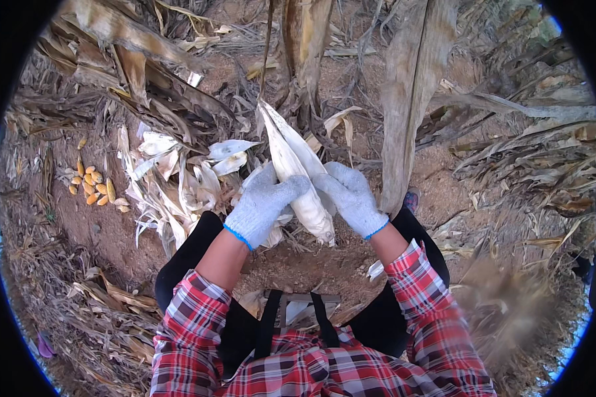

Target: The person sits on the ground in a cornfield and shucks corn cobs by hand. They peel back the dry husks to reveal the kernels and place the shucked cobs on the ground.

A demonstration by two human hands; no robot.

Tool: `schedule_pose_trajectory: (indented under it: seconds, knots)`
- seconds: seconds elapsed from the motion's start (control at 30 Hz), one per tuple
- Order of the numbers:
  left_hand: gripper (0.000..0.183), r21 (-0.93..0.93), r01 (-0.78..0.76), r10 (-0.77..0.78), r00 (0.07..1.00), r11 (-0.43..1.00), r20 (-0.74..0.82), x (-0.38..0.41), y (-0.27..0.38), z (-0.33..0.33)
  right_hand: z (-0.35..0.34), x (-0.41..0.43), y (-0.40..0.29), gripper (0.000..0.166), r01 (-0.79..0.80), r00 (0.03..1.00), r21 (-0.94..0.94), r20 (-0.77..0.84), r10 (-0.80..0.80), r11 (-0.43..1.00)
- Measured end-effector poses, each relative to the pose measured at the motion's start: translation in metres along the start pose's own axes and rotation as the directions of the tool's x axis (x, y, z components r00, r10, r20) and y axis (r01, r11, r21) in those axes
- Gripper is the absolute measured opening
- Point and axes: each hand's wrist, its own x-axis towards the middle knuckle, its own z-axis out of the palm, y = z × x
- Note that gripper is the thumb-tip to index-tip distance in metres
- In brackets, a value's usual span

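An ear of corn in its dry, pale husk (298, 188) lies diagonally between my hands, its pointed tip away from me. My left hand (270, 198), in a white knit glove with a blue cuff edge, grips the ear with the thumb across the husk. On the right side, my gloved right hand (346, 196) holds a husk leaf that stands apart from the ear along its length; its fingertips are partly hidden. Loose stripped husks (179, 178) are heaped just left of my left hand.
Several husked yellow corn cobs (95, 183) lie on the soil at the left. Dry corn stalks and leaves (303, 49) stand ahead, and a long dry leaf (412, 94) hangs near my right hand. My black-clad knees (188, 248) flank the work. Dry plant litter (541, 168) covers the right side.
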Motion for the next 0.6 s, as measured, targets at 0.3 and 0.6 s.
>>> schedule_pose_trajectory:
  seconds: [0.3,0.6]
  knots:
    - [0.063,0.055,-0.134,0.135,0.991,0.989,-0.013,0.000,0.001,-0.006,-0.019,0.003,-0.001,0.026,-0.008,0.997,-0.614,0.057,0.055,0.789]
    - [0.073,0.614,-0.081,0.124,0.992,0.785,-0.027,-0.002,-0.013,-0.004,-0.008,0.002,-0.016,0.032,0.086,0.996,0.152,0.024,-0.091,0.985]
